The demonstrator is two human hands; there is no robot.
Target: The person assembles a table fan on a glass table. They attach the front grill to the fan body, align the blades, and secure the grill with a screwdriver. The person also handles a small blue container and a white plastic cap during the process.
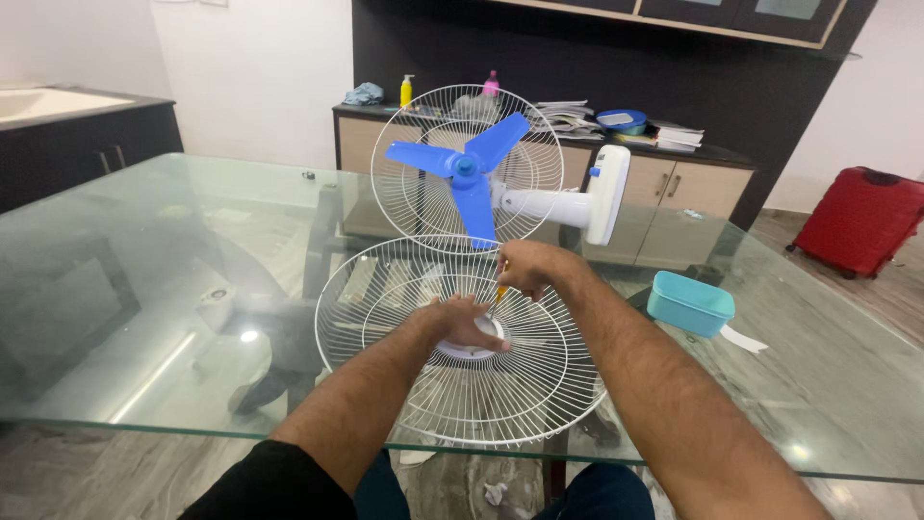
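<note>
Front fan grille [462, 385] lies flat on glass table [144, 289]. Left hand [460, 323] presses, fingers spread, on its white hub [478, 347]. Right hand [527, 268], clenched around a screwdriver [500, 292], points it down-left at the hub, just beside the left fingers.

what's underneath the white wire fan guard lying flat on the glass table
Under the white wire fan guard lies the clear glass table; through both show dark chair shapes and floor. The left hand covers the guard's round hub.
</note>
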